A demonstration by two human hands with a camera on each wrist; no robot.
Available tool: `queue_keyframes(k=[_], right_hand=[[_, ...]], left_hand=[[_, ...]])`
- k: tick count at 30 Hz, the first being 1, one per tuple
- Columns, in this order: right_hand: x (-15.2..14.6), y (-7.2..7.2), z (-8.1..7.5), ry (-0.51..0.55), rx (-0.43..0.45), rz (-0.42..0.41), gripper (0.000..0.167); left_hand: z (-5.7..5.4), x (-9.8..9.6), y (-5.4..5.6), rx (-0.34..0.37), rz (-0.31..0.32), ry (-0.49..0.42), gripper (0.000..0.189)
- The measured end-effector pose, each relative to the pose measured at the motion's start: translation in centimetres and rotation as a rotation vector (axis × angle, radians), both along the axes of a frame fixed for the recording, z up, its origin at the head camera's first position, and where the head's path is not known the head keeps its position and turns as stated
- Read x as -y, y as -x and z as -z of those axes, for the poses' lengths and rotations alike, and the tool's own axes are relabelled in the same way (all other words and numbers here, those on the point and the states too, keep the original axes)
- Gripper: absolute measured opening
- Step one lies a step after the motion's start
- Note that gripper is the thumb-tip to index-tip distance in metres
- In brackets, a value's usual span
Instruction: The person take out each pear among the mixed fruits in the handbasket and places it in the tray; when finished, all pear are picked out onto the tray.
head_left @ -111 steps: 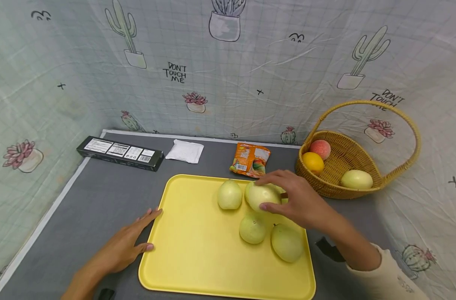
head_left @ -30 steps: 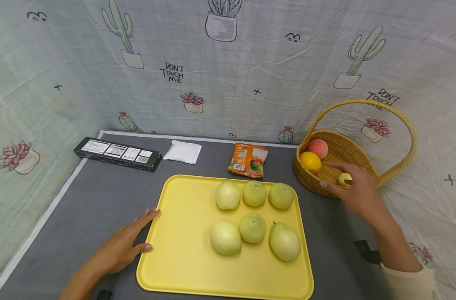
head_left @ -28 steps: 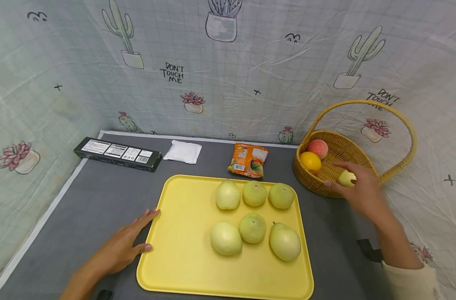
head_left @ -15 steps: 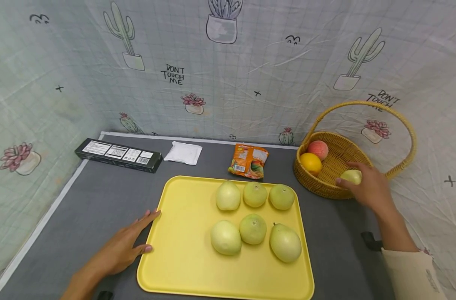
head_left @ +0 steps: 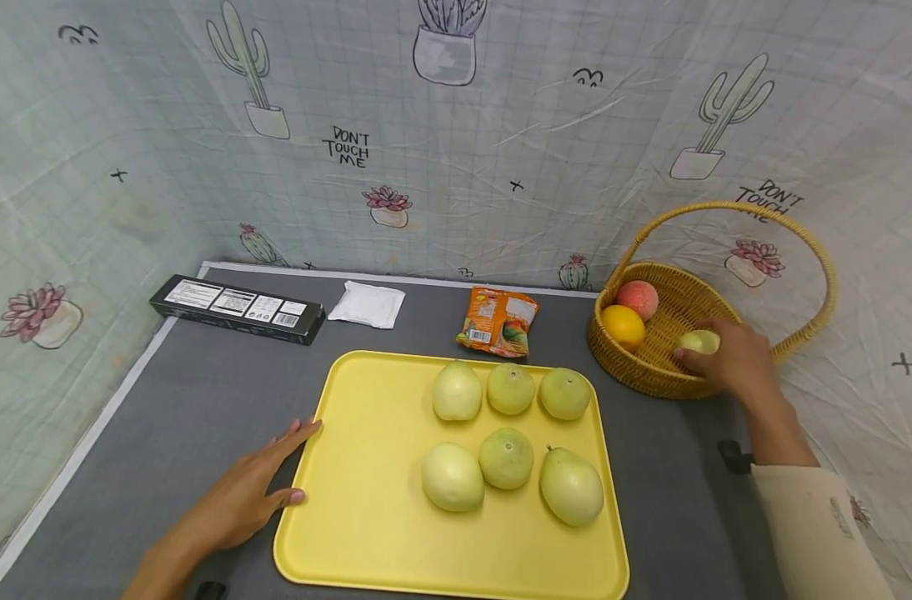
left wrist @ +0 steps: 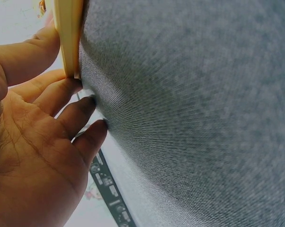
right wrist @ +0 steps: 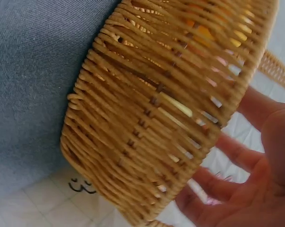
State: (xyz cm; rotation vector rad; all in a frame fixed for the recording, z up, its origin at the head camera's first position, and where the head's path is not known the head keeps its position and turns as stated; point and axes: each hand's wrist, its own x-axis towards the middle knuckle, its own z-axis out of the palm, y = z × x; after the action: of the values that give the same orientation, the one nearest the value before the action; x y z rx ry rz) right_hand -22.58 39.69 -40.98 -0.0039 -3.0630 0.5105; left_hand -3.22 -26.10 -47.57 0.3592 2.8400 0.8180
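In the head view, my right hand [head_left: 737,360] reaches over the near rim of the wicker basket [head_left: 651,382]. Its thumb and fingers are around a pale green oval fruit [head_left: 699,341], partly hidden by the hand. From the right wrist, the basket wall [right wrist: 128,113] covers most of that grasp. My left hand [head_left: 246,492] rests at the left edge of a yellow tray [head_left: 366,533], fingers extended and touching the rim. Several pale green fruits lie on the tray, including a round one [head_left: 506,458] and a pear-shaped one with a stem [head_left: 572,487].
A peach [head_left: 638,299] and a yellow-orange fruit [head_left: 623,327] sit at the basket's left side. Behind the tray lie an orange snack packet [head_left: 497,322], a white packet [head_left: 368,305] and a long black box [head_left: 237,308]. The basket's tall handle [head_left: 827,275] arches at the right.
A fruit my right hand held over the tray now lies there at front centre. That hand has gone right into the basket and closed around another fruit, which shifted slightly. The left hand stays.
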Motion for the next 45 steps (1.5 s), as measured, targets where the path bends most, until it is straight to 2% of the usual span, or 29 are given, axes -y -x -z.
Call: queue_keyframes(k=[5,7,11,14,20,26,32,37,41,45], right_hand=[[-0.9,0.7,0.2,0.090,-0.005,-0.002,0.064],[-1.1,0.8,0.3,0.083,-0.010,-0.014,0.064],[-1.3,0.8,0.8,0.000,-0.023,-0.044,0.065],[-1.2,0.9,1.1,-0.011,-0.005,-0.045,0.068],[-0.8,1.6,1.5,0.012,-0.004,-0.038,0.069],[0.4,1.4,1.4,0.103,-0.033,-0.037,0.067],[3.3,0.1,-0.5,0.190,-0.085,-0.031,0.072],[6.7,-1.5,-3.1,0.234,-0.142,-0.061,0.073],[9.6,-2.6,-4.5,0.284,-0.204,-0.145,0.069],[12.5,-3.4,-5.1,0.341,-0.230,-0.255,0.066]], left_hand=[[0.1,0.2,0.0,-0.012,0.000,-0.002,0.093],[0.2,0.3,0.0,-0.017,0.000,-0.008,0.093],[0.2,0.4,0.0,-0.017,-0.001,-0.019,0.093],[0.2,0.4,0.0,-0.020,0.000,-0.013,0.092],[0.4,0.5,-0.1,-0.035,0.006,-0.014,0.092],[0.3,0.5,0.0,-0.021,0.009,-0.024,0.093],[0.0,0.4,0.2,0.043,-0.014,-0.028,0.095],[0.0,0.3,0.2,0.041,-0.003,-0.032,0.094],[0.1,0.3,0.2,0.030,-0.003,-0.019,0.094],[0.2,0.4,0.1,0.003,0.003,-0.015,0.094]])
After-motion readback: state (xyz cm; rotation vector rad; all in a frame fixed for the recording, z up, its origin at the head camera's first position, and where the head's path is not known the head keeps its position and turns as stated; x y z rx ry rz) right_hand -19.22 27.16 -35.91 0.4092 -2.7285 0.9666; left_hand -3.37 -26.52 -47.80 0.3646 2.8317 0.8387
